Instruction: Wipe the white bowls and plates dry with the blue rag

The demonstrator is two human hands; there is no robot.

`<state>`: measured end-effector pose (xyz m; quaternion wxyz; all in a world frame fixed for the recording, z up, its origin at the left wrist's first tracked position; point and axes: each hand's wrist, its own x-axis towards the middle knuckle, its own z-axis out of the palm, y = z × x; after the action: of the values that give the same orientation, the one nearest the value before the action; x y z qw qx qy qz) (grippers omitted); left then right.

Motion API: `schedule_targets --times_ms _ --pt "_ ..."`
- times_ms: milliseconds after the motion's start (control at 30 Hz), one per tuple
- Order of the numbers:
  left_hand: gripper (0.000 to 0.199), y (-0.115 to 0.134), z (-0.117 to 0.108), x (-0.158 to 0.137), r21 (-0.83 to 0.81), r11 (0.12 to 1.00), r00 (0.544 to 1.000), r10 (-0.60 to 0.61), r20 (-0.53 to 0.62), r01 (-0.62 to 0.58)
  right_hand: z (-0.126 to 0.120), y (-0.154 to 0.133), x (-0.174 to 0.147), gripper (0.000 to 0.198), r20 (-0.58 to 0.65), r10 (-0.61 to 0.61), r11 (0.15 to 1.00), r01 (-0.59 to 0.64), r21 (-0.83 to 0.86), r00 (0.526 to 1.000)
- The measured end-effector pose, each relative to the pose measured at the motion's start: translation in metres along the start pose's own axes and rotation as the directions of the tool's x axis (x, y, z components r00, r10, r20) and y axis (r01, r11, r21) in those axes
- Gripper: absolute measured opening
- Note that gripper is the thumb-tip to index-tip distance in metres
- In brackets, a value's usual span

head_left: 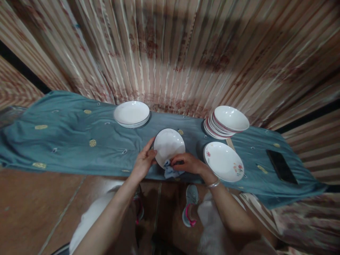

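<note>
In the middle of the head view a white plate (168,143) with a thin dark rim is held up, its face tilted toward me. My left hand (145,159) grips its left edge, thumb on the front and the other fingers behind. Against the lower right part of the plate, my right hand (186,163) pinches a crumpled light blue cloth (171,170), which hangs partly over the plate's lower rim. A silver bangle (214,184) circles the right wrist.
A green cloth-covered table (71,141) carries a stack of white plates (132,113) back left, stacked bowls (231,118) back right, flower-patterned plates (223,161) near my right wrist and a black phone (281,166) far right. A pleated curtain (164,53) hangs behind.
</note>
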<state>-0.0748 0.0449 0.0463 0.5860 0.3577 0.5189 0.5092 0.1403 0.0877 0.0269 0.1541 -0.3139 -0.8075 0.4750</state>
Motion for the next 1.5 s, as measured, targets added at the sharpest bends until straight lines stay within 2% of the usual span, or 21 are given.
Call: schedule_targets --times_ms 167,333,500,667,733,833,967,1100,1267,1500 --pt "0.090 0.002 0.000 0.000 0.024 1.000 1.000 0.007 -0.006 -0.007 -0.011 0.007 -0.007 0.012 -0.162 0.101 0.938 -0.148 -0.313 0.982" --pt "0.092 0.003 0.001 0.001 0.021 1.000 1.000 0.005 -0.004 -0.005 -0.011 0.019 -0.003 0.013 -0.351 0.055 0.851 -0.227 -0.474 0.935" --pt "0.091 0.003 0.000 0.002 0.027 1.000 1.000 0.005 0.002 -0.005 -0.006 0.029 0.010 0.018 -0.511 -0.015 0.798 -0.297 -0.524 0.860" --pt "0.089 0.004 0.001 0.001 0.050 0.999 1.000 0.003 -0.007 -0.003 0.004 0.027 0.025 0.022 -0.571 -0.060 0.836 -0.271 -0.477 0.819" --pt "0.087 0.004 0.001 0.001 0.049 0.999 1.000 0.002 -0.010 -0.002 0.009 0.024 0.031 0.029 -0.563 -0.083 0.849 -0.237 -0.472 0.822" --pt "0.086 0.003 0.001 0.001 0.038 0.999 1.000 0.005 -0.008 -0.004 0.015 0.017 0.037 0.039 -0.510 -0.119 0.863 -0.165 -0.477 0.852" --pt "0.088 0.001 0.000 0.001 0.026 1.000 1.000 0.005 -0.003 -0.004 0.020 0.008 0.039 0.042 -0.433 -0.175 0.899 -0.036 -0.436 0.884" --pt "0.088 -0.001 -0.001 0.002 0.024 0.999 1.000 0.022 -0.005 -0.022 0.025 0.001 0.033 0.038 -0.354 -0.228 0.930 0.096 -0.354 0.907" --pt "0.088 -0.003 -0.001 0.003 0.017 1.000 1.000 0.020 -0.016 -0.020 0.026 -0.003 0.020 0.027 -0.261 -0.237 0.957 0.179 -0.227 0.936" --pt "0.088 -0.002 0.000 0.003 0.044 0.999 0.999 0.022 -0.023 -0.021 0.019 0.001 0.005 0.015 -0.193 -0.229 0.967 0.200 -0.158 0.954"
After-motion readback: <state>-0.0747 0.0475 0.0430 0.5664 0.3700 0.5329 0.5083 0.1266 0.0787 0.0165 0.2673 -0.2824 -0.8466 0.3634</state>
